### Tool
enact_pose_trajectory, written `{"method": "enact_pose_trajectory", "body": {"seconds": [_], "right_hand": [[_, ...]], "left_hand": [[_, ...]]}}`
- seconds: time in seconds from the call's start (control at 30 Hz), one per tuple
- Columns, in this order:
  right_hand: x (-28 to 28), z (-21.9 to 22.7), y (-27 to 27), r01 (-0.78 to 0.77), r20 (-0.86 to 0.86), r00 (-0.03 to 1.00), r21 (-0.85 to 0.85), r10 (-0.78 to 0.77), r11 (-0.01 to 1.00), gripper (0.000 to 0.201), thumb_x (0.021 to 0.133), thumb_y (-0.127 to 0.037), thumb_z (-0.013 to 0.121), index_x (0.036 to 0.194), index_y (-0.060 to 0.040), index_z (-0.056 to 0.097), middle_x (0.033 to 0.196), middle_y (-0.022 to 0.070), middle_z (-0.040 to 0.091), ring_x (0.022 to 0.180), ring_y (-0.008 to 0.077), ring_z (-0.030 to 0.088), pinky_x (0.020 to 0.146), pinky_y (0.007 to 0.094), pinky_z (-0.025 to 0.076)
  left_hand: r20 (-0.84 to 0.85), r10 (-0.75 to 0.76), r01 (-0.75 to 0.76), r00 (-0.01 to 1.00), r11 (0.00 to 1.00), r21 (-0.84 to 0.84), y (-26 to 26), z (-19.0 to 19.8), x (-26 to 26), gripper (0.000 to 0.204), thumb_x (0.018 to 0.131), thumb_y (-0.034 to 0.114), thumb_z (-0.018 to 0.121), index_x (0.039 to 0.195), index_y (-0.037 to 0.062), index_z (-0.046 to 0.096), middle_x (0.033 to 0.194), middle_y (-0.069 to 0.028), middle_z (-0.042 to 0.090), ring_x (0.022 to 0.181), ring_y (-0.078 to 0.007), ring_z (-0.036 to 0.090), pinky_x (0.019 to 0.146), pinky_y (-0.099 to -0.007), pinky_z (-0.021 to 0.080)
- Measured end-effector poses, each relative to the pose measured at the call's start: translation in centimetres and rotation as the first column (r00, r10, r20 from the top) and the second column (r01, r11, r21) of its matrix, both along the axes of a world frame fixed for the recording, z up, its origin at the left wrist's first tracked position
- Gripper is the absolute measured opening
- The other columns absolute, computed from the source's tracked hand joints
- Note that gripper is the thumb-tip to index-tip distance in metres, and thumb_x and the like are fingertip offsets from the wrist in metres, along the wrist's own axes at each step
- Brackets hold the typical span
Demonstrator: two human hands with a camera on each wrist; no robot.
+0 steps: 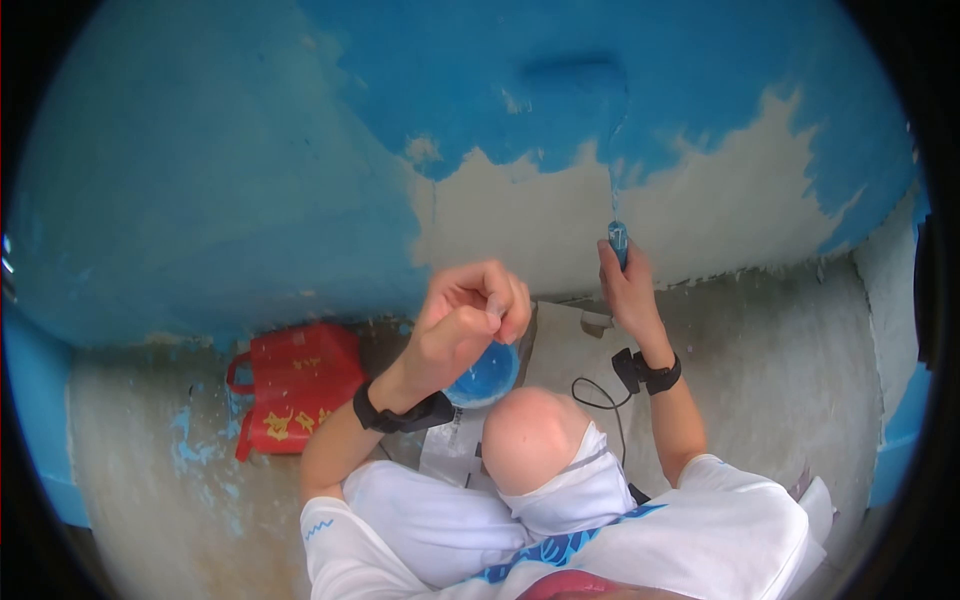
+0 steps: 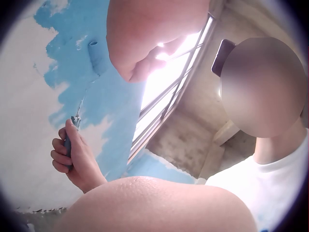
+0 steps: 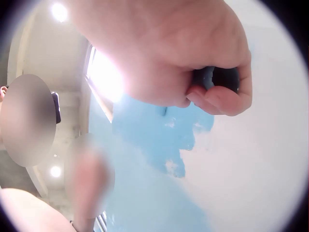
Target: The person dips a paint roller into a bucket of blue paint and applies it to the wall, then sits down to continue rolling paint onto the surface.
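Note:
A long-handled paint roller is in my right hand [image 1: 630,290], which grips its blue handle [image 1: 618,245]. Its thin, paint-streaked rod runs up to the blue roller head [image 1: 575,66], which lies against the painted wall [image 1: 450,70]. In the right wrist view the fingers wrap round the dark end of the handle [image 3: 224,79]. My left hand [image 1: 465,315] is raised in front of the wall with its fingers loosely curled and the thumb near the fingertips. Below it, partly hidden by that hand, stands a container of blue paint [image 1: 485,378].
A red bag [image 1: 300,375] with yellow lettering lies on the paint-spotted floor at the left. Unpainted pale wall [image 1: 520,215] shows below the blue. My bare knee [image 1: 535,440] is close to the paint container. A black cable [image 1: 600,405] hangs near the right wrist. A barred window [image 2: 164,96] lets in bright light.

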State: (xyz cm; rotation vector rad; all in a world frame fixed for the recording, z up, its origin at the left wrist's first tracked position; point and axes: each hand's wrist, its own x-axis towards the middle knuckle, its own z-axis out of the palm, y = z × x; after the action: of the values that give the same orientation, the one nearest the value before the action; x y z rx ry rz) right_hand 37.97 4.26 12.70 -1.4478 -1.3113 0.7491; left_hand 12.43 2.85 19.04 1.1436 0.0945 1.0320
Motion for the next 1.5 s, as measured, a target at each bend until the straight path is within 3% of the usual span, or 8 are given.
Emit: {"method": "enact_pose_trajectory", "body": {"seconds": [0.27, 0.4, 0.6, 0.97, 1.23, 1.33, 1.47, 1.5], "right_hand": [[0.1, -10.5, -2.3, 0.048, -0.010, 0.999, -0.063, -0.049, 0.997, 0.030, 0.100, -0.024, 0.054, 0.081, -0.0012, 0.047, 0.064, 0.0028, 0.042, 0.062, 0.0131, 0.036, 0.056, 0.0327, 0.035], [-0.5, -9.4, -1.9, 0.058, 0.022, 0.998, 0.006, -0.059, 0.998, 0.030, 0.100, -0.025, 0.054, 0.081, -0.0027, 0.047, 0.062, 0.0012, 0.042, 0.058, 0.0111, 0.037, 0.053, 0.0308, 0.035], [-2.4, -0.4, 0.4, -0.014, -0.168, 0.986, -0.002, 0.014, 1.000, 0.030, 0.101, -0.026, 0.054, 0.079, -0.0066, 0.047, 0.057, -0.0037, 0.041, 0.050, 0.0051, 0.037, 0.046, 0.0263, 0.031], [-1.8, -4.9, -0.8, -0.013, -0.053, 0.999, 0.003, 0.013, 1.000, 0.032, 0.101, -0.026, 0.054, 0.078, -0.0043, 0.047, 0.059, -0.0032, 0.041, 0.054, 0.0066, 0.037, 0.049, 0.0288, 0.031], [-2.1, 1.6, 0.1, -0.060, -0.145, 0.988, -0.042, 0.054, 0.997, 0.032, 0.101, -0.028, 0.055, 0.081, -0.0043, 0.048, 0.060, -0.0045, 0.043, 0.053, 0.0066, 0.038, 0.049, 0.0275, 0.033], [-2.6, 1.4, 1.4, -0.042, -0.034, 0.999, -0.004, 0.042, 0.999, 0.032, 0.101, -0.027, 0.055, 0.082, -0.0020, 0.049, 0.059, 0.0007, 0.043, 0.054, 0.0089, 0.041, 0.050, 0.0301, 0.035], [-3.5, -5.0, 2.2, 0.063, 0.122, 0.989, 0.162, -0.083, 0.985, 0.030, 0.099, -0.022, 0.055, 0.086, 0.0038, 0.051, 0.062, 0.0148, 0.048, 0.056, 0.0256, 0.050, 0.055, 0.0396, 0.040], [-3.7, -6.5, 1.9, 0.099, 0.143, 0.982, 0.190, -0.127, 0.977, 0.029, 0.099, -0.020, 0.055, 0.087, 0.0054, 0.051, 0.063, 0.0199, 0.051, 0.057, 0.0324, 0.052, 0.057, 0.0429, 0.041]], "left_hand": [[-0.029, 0.002, -0.003, 1.000, 1.000, -0.020, 0.3, -0.5, -0.1, 0.013, 0.075, 0.014, 0.054, 0.073, 0.0083, 0.043, 0.066, -0.0095, 0.053, 0.064, -0.0176, 0.043, 0.060, -0.0306, 0.036], [-0.021, 0.002, -0.002, 1.000, 0.999, -0.034, 0.6, -0.7, 0.1, 0.014, 0.074, 0.016, 0.054, 0.073, 0.0085, 0.042, 0.066, -0.0098, 0.053, 0.064, -0.0179, 0.044, 0.060, -0.0304, 0.035], [-0.020, 0.012, -0.013, 1.000, 0.999, -0.031, 0.4, -0.6, 0.0, 0.014, 0.074, 0.017, 0.054, 0.074, 0.0085, 0.042, 0.067, -0.0102, 0.052, 0.065, -0.0181, 0.044, 0.059, -0.0305, 0.035], [-0.054, 0.016, -0.017, 0.998, 1.000, -0.018, 0.2, -0.4, 0.0, 0.014, 0.073, 0.015, 0.054, 0.074, 0.0080, 0.042, 0.069, -0.0117, 0.055, 0.067, -0.0187, 0.047, 0.062, -0.0300, 0.039], [-0.101, 0.013, -0.013, 0.995, 1.000, 0.000, 0.4, -1.0, 0.6, 0.019, 0.080, 0.019, 0.060, 0.076, 0.0080, 0.045, 0.072, -0.0107, 0.057, 0.066, -0.0153, 0.047, 0.059, -0.0257, 0.036], [-0.227, -0.035, 0.031, 0.973, 0.999, -0.020, 0.1, -0.4, 0.2, 0.020, 0.084, 0.014, 0.063, 0.077, 0.0076, 0.045, 0.075, -0.0091, 0.059, 0.068, -0.0120, 0.049, 0.059, -0.0237, 0.038], [-0.320, -0.017, 0.017, 0.947, 1.000, -0.004, -0.2, -0.3, -0.1, 0.017, 0.086, 0.005, 0.067, 0.079, 0.0043, 0.052, 0.078, -0.0075, 0.063, 0.069, -0.0083, 0.054, 0.060, -0.0223, 0.043], [-0.466, -0.040, 0.038, 0.884, 0.999, -0.013, -0.3, 0.3, -0.3, 0.014, 0.084, 0.005, 0.070, 0.079, 0.0022, 0.057, 0.077, -0.0046, 0.064, 0.071, -0.0066, 0.056, 0.063, -0.0223, 0.045]]}}
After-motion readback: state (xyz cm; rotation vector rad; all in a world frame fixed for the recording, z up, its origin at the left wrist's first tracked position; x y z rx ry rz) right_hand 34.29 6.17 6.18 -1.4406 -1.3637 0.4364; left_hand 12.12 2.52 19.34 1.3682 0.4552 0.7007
